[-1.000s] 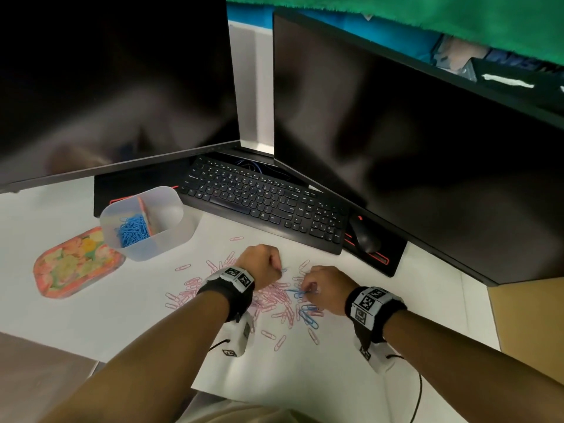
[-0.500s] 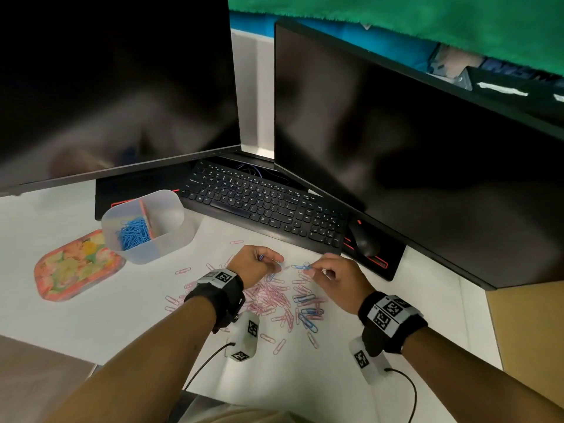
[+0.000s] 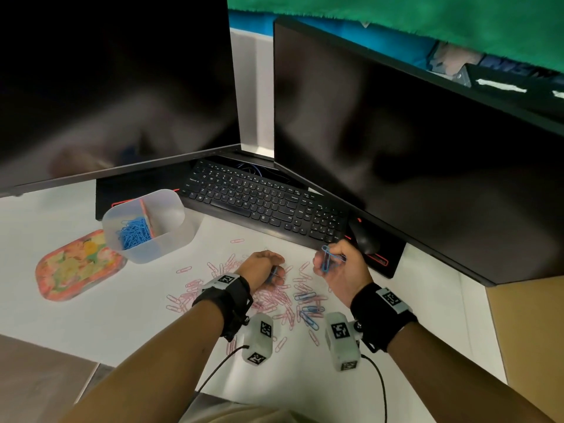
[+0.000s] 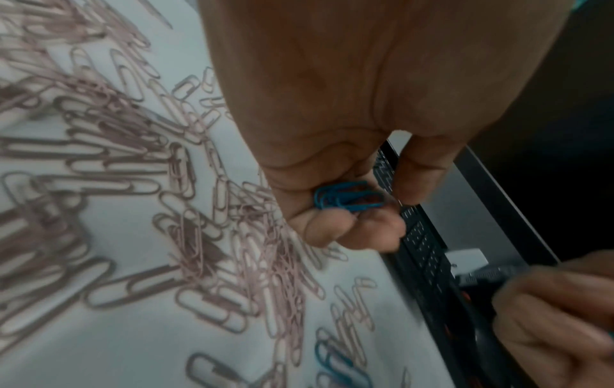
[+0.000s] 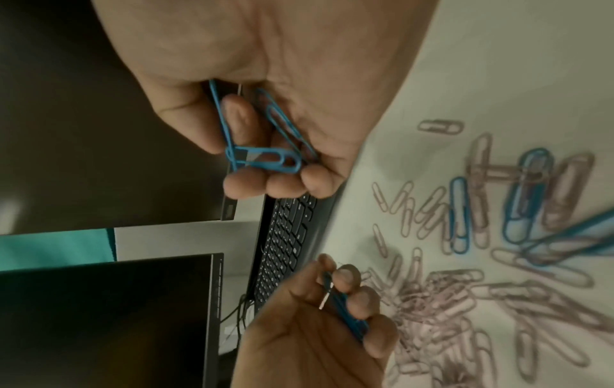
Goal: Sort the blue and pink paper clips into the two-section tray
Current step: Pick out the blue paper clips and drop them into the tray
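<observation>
A translucent two-section tray stands at the left, with a heap of blue clips in its left section. Pink clips lie scattered on the white sheet, and a few blue clips are mixed in at the right of the pile. My left hand hovers over the pile, fingers curled round a small bunch of blue clips. My right hand is raised beside it, palm turned up. Its fingers curl round several blue clips.
A black keyboard and a mouse lie just beyond the hands, under two dark monitors. A colourful oval dish sits left of the tray. Cables trail from both wrist cameras toward the front edge.
Both hands have come up off the pile. The right hand has risen toward the keyboard and turned palm up with blue clips in it; the left hand stays curled on its clips.
</observation>
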A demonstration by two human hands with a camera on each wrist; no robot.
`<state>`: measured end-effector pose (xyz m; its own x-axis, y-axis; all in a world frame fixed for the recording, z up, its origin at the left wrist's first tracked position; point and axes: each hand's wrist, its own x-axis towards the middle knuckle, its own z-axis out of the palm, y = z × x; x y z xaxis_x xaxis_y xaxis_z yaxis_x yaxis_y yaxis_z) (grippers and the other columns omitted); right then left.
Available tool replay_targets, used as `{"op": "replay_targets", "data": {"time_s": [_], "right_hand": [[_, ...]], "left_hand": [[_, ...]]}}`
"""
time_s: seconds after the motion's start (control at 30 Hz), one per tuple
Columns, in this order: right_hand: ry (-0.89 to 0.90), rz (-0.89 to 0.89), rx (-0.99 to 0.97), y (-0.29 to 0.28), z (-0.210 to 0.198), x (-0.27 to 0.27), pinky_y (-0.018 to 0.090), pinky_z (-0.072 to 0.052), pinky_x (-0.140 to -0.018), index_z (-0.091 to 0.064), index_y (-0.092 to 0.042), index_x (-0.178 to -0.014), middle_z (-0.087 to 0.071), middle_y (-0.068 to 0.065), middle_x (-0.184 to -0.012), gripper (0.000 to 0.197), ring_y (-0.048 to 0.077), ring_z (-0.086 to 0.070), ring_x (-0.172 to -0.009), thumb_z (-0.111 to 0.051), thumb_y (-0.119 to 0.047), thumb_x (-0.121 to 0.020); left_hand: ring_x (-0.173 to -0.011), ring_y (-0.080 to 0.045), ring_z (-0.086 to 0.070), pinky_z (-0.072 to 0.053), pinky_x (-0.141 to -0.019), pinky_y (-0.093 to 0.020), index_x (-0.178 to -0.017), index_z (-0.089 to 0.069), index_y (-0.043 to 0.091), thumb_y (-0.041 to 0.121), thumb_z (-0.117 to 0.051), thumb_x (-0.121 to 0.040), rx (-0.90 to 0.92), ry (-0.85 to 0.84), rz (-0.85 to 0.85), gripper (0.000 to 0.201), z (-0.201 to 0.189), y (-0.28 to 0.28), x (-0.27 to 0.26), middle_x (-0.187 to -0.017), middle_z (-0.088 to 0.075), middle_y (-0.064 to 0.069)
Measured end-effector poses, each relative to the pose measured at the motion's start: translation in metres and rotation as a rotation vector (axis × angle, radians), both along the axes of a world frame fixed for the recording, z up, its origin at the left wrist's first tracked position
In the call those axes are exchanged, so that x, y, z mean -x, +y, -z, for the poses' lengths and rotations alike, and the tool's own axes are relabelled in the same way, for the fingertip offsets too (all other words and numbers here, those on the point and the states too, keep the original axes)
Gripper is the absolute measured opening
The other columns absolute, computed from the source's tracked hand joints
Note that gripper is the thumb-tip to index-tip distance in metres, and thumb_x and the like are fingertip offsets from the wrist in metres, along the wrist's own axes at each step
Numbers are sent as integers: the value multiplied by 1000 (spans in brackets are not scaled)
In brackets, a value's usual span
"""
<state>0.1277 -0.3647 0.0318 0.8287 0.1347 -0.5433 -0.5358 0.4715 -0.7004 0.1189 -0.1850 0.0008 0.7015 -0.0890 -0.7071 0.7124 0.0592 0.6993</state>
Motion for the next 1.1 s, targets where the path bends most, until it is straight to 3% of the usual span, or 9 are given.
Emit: {"op": "replay_targets", "data": {"time_s": [0.13,0.27,0.33,0.43,0.6,0.7,0.87,0.97,1.1], "right_hand": [[55,-151,89,-8,10,8,33,-38,-61,-44,-16,-52,-45,6,-55,38,23,-45,-58,-38,-2,-86],[49,-258,240,-19,21,15,31,-36,-54,-45,-11,-79,-45,9,-60,18,22,-44,-54,-35,5,-83],[18,-346,371,-24,24,19,29,-33,-51,-52,-10,-100,-49,8,-62,29,21,-42,-51,-34,5,-83],[-25,-481,532,-32,25,25,28,-32,-50,-58,-13,-110,-51,4,-64,41,17,-41,-52,-33,5,-84],[-15,-626,712,-38,26,33,21,-31,-47,-58,-9,-86,-50,2,-65,13,12,-40,-52,-46,-10,-89],[-239,-791,1055,-37,33,44,6,-37,-52,-60,-19,-78,-59,-14,-75,8,-1,-51,-65,-62,-20,-86],[-451,-928,1289,-31,44,64,19,-46,-63,-61,-22,-80,-59,-13,-74,9,3,-54,-67,-67,-29,-84],[-514,-965,1355,-29,52,67,27,-53,-77,-66,-15,-92,-68,-3,-96,19,17,-64,-86,-65,-33,-85],[-512,-992,1398,-28,57,65,33,-55,-84,-60,-21,-80,-68,0,-104,8,20,-64,-94,-62,-26,-85]], "left_hand": [[-64,-13,-55,-40,-56,-24,-85,-60,17,25,-60,-89,-352,-157,348,9,4,-14,7,-76,-60,1],[-80,-18,-60,-49,-68,-26,-93,-63,22,20,-56,-87,-726,-424,735,10,7,-34,19,-92,-67,-1],[-86,-22,-62,-52,-73,-31,-92,-60,23,20,-51,-88,-834,-483,839,11,13,-38,20,-96,-67,-2],[-84,-19,-62,-54,-74,-32,-90,-62,23,21,-50,-89,-899,-474,855,12,20,-35,18,-93,-67,1],[-83,-19,-63,-57,-74,-33,-87,-61,24,17,-50,-84,-956,-432,798,13,17,-25,11,-91,-67,2],[-82,-19,-61,-55,-72,-32,-84,-58,24,13,-49,-82,-964,-475,779,14,16,-26,10,-91,-64,2],[-89,-21,-62,-55,-78,-34,-92,-61,25,24,-53,-87,-940,-554,938,9,20,-42,14,-99,-63,1],[-91,-24,-63,-56,-79,-35,-97,-63,22,26,-51,-90,-1007,-578,979,15,23,-43,15,-102,-63,-2],[-89,-21,-61,-55,-79,-34,-93,-62,20,20,-51,-88,-968,-518,921,12,25,-37,14,-100,-62,-1]]}}
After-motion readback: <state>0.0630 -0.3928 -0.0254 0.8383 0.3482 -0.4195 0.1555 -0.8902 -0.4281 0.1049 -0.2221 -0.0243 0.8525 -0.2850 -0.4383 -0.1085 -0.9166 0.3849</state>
